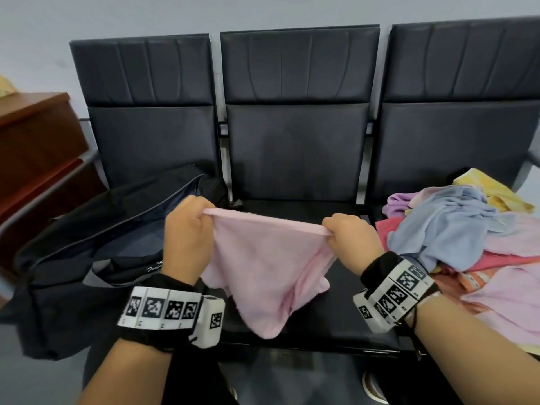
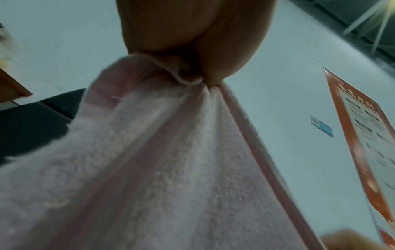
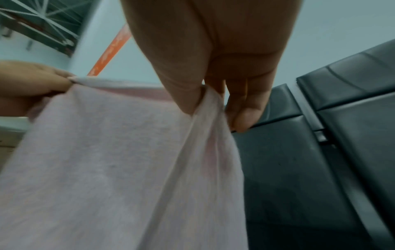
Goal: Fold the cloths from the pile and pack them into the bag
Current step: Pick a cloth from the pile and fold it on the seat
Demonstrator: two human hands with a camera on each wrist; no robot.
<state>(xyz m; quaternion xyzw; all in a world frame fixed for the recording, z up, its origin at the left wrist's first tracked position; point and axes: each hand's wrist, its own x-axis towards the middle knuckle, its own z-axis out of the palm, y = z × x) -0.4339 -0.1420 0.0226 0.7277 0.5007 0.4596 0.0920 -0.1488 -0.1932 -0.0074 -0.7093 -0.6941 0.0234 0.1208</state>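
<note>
**Over the middle seat, a pink cloth stretched between two hands**

Above the middle of three black seats (image 1: 295,153) we hold one pale pink cloth (image 1: 268,267) in the air. Our left hand (image 1: 187,232) pinches one top corner with curled fingers; our right hand (image 1: 349,238) pinches the other corner the same way. The top hem runs taut between them and the rest hangs down in loose folds, clear of the seat.

On the left seat lies one black bag (image 1: 96,247), unzipped and gaping. White script lettering on its side begins "Fei"; the rest is hidden behind our wrist, so we cannot read the brand in full.

On the right seat sits the pile of cloths (image 1: 467,247): we can count one light blue on top, one yellow, one lilac, at least one darker pink, and more pale pink beneath.

Each wrist wears one black band (image 1: 163,311) carrying a row of black-and-white square code markers.

From the left wrist view, an orange-bordered poster (image 2: 363,143) hangs on the wall; its print is too blurred to read.
</note>
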